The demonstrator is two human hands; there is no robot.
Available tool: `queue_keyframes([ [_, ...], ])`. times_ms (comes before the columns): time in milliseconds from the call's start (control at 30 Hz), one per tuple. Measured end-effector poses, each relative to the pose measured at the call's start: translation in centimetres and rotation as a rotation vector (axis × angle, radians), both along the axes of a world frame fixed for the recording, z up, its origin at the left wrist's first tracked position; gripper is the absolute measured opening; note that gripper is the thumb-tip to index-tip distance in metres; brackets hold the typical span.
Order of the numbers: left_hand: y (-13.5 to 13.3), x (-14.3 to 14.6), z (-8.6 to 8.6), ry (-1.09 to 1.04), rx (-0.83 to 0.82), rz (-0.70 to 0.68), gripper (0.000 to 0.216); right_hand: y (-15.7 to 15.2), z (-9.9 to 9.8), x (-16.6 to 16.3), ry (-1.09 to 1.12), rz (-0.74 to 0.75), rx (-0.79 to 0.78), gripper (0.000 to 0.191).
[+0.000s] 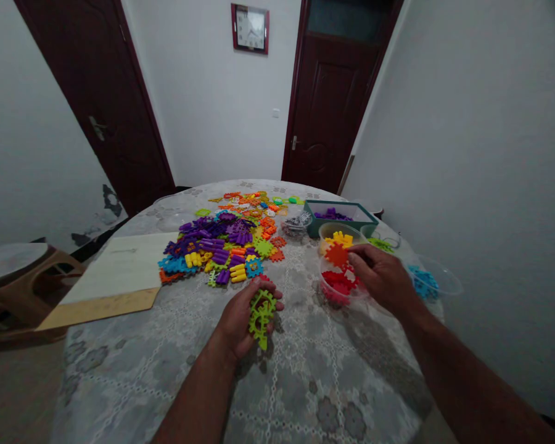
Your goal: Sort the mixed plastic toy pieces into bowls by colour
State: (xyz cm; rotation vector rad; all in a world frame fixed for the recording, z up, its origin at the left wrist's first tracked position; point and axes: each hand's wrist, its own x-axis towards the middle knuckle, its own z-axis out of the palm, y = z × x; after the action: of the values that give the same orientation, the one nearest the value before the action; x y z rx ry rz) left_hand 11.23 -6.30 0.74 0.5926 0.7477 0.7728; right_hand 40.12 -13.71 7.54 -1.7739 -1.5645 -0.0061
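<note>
My left hand (247, 314) rests low on the table, its fingers closed round a few green plastic gears (261, 314). My right hand (383, 274) hovers over a clear bowl of red pieces (337, 290) and pinches an orange-red gear (337, 254) between thumb and fingers. Just behind that gear stands a clear bowl of yellow pieces (340, 235). A big heap of loose toy pieces (226, 243), purple, orange, yellow, green and blue, lies on the table beyond my left hand.
A teal box with purple pieces (340, 216) stands at the back right. A clear bowl of blue pieces (428, 280) sits at the right edge. A pale board (115, 274) lies at the left. A brown stool (23, 283) stands beside the round table (305, 382).
</note>
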Motion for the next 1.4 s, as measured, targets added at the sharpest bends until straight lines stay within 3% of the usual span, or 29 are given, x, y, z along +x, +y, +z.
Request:
queue_keyframes([
  [200, 0.7, 0.1, -0.5, -0.027, -0.012, 0.082, 0.029, -1.9, -0.9, 7.4, -0.100, -0.390, -0.093, 0.034],
  [367, 0.9, 0.2, -0.8, -0.064, -0.019, 0.181, 0.032, -3.1, -2.7, 8.8, -0.360, -0.533, -0.154, 0.040],
  [433, 0.8, 0.3, -0.8, -0.076, -0.023, 0.203, 0.035, -3.3, -3.2, 7.5, -0.444, -0.464, -0.041, 0.040],
  [533, 0.7, 0.4, -0.9, -0.081, -0.022, 0.229, 0.039, -3.3, -3.5, 3.3, -0.394, -0.096, 0.097, 0.032],
  [700, 0.7, 0.5, -1.3, -0.094, 0.004, 0.234, 0.042, -3.5, -4.4, -6.6, -0.232, 0.473, 0.016, 0.028],
  [800, 0.7, 0.5, -1.6, -0.119, 0.016, 0.237, 0.041, -3.0, -5.5, -11.1, -0.284, 0.631, -0.069, 0.037],
  [933, 0.8, 0.7, -1.8, -0.106, 0.033, 0.267, 0.038, -1.5, -7.2, -14.0, -0.384, 0.590, -0.065, 0.034],
  [1100, 0.8, 0.7, -1.6, -0.102, 0.020, 0.276, 0.033, -0.8, -7.9, -13.8, -0.340, 0.568, 0.102, 0.026],
  [1233, 0.6, 0.3, -1.1, -0.127, 0.006, 0.227, 0.018, -1.4, -6.2, -11.4, -0.090, 0.527, 0.096, 0.023],
  [1400, 0.3, 0.0, -0.9, -0.124, 0.058, 0.165, 0.037, -1.5, -3.1, -4.5, 0.002, 0.163, 0.062, 0.023],
])
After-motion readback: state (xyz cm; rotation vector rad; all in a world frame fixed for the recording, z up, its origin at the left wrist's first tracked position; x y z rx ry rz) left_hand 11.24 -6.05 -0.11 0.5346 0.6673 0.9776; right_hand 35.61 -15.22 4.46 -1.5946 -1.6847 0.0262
